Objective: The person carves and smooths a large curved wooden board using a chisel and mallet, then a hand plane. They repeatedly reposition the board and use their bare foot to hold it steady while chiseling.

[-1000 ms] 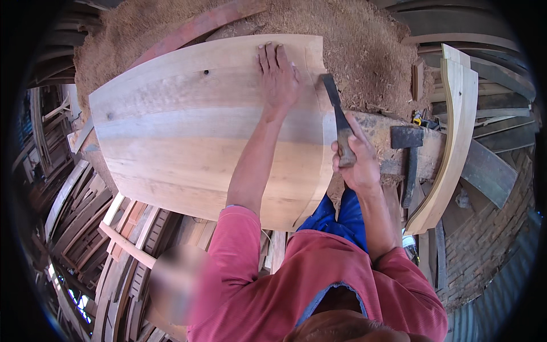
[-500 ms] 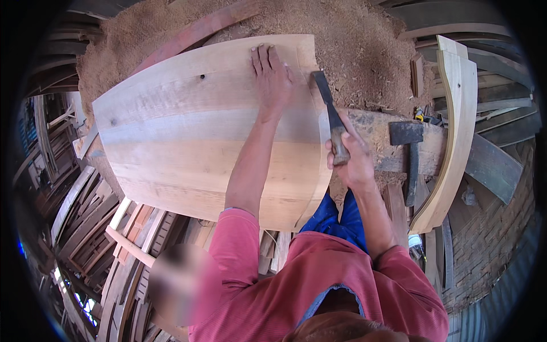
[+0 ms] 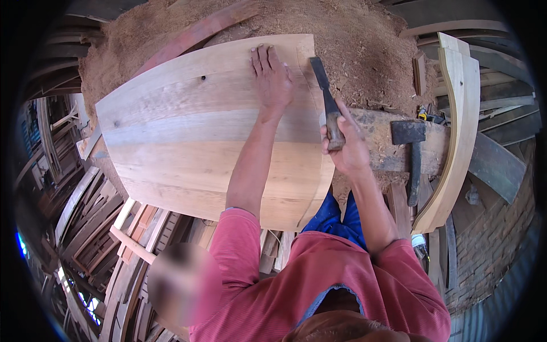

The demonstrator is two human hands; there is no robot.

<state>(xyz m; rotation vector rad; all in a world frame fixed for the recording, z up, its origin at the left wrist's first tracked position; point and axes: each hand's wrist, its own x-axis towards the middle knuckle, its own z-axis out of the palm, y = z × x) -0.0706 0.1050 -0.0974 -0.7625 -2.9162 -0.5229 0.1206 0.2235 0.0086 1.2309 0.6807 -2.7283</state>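
A broad, pale wooden panel [image 3: 188,154] with a curved far edge lies in front of me. My left hand [image 3: 272,80] rests flat on it near the far right corner, fingers stretched and slightly apart. My right hand [image 3: 347,142] is wrapped round the wooden handle of a chisel [image 3: 326,94], just off the panel's right edge. The chisel's dark, flat blade points away from me, its tip beside the upper part of that edge. Whether the blade touches the wood I cannot tell.
A hammer [image 3: 408,133] with a dark block head lies on a rough timber [image 3: 376,142] at the right. Beyond it stands a curved pale board [image 3: 460,125]. Sawdust [image 3: 364,51] covers the far ground. Stacked planks [image 3: 91,222] fill the left side.
My right hand and the chisel have moved away from me along the panel's right edge. My left hand stays on the panel.
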